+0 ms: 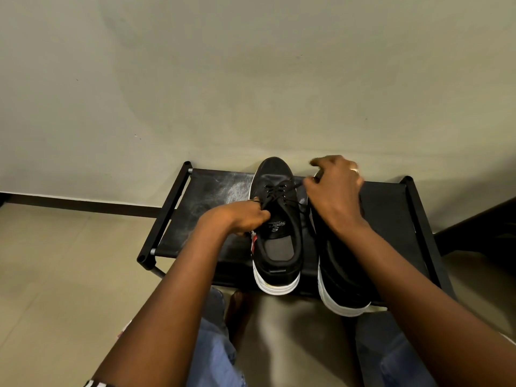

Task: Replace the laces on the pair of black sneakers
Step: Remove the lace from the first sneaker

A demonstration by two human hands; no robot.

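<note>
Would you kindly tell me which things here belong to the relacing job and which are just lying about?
Job: left black white-soled sneaker; its black lace, pinched by left hand and right hand; right black sneaker.
Lying about: black fabric-topped rack; red-and-white tag.

Both forearms are being shown bare, with no sleeves reaching the wrists. A pale ring (354, 170) is being worn on a finger of the right hand (333, 188), while nothing is being worn on the left hand (240, 217). Faded blue jeans (215, 344) are being worn, and a black-and-white striped edge (96, 384) is being seen at the lower left.
</note>
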